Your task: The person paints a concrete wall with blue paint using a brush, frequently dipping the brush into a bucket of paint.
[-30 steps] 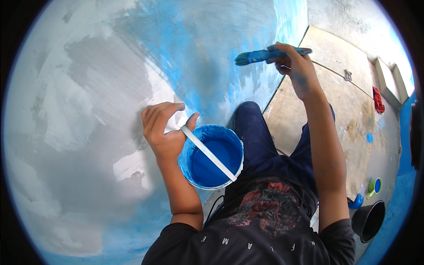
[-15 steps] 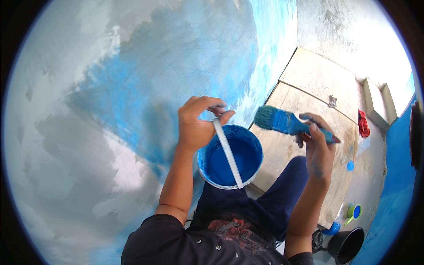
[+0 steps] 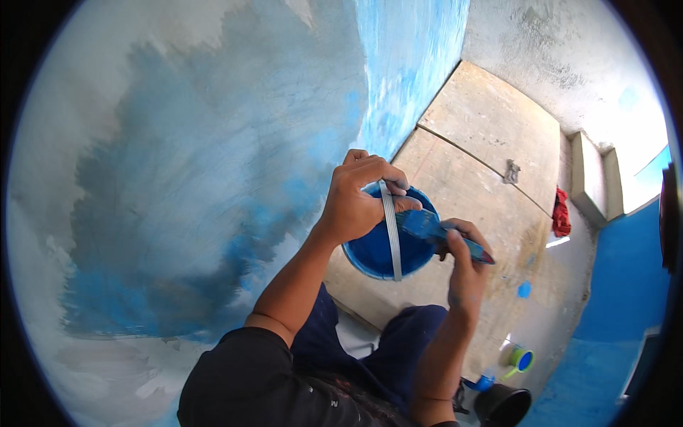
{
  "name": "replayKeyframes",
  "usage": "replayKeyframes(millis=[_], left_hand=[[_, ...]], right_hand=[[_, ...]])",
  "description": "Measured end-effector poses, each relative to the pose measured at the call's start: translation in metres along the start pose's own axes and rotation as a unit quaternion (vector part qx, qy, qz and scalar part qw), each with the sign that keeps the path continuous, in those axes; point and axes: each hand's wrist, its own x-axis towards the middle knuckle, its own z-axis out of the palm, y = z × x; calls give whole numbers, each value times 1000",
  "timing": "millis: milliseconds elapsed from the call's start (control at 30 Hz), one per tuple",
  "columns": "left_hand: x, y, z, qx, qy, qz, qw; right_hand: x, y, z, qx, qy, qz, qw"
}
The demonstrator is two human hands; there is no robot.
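Observation:
A round bucket (image 3: 371, 274) of blue paint (image 3: 373, 245) hangs above my knees, with a flat pale handle (image 3: 394, 242) arched across its mouth. My left hand (image 3: 356, 199) is closed round the far end of that handle. From the right, my right hand (image 3: 464, 269) grips a wide paintbrush (image 3: 429, 229) by its handle. The brush head lies over the bucket's mouth, near my left fingertips and the pale handle. Its bristles are partly hidden there, and I cannot tell whether they touch the paint.
A wall (image 3: 192, 206) patched with grey and blue paint rises on the left. Worn wooden boards (image 3: 491, 213) lie ahead and right. Beyond are a crumpled red cloth (image 3: 561, 213), a blue spot (image 3: 524, 289), a green-rimmed cup (image 3: 523, 360) and a black bucket (image 3: 504, 407).
The paintbrush has come from the right of the bucket to over its mouth. My left hand and the bucket have shifted rightward in view, and the view itself has moved.

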Motion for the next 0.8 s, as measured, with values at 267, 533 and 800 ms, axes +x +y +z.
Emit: replayKeyframes(millis=[267,533,800], left_hand=[[108,87,-4,-73,31,-197,977],[142,170,-2,-34,103,-282,953],[89,269,-27,-7,245,-396,885]], right_hand=[[28,-133,-14,-76,-51,93,991],[56,-236,-21,-98,-248,89,960],[48,-280,-16,-112,-471,201,851]])
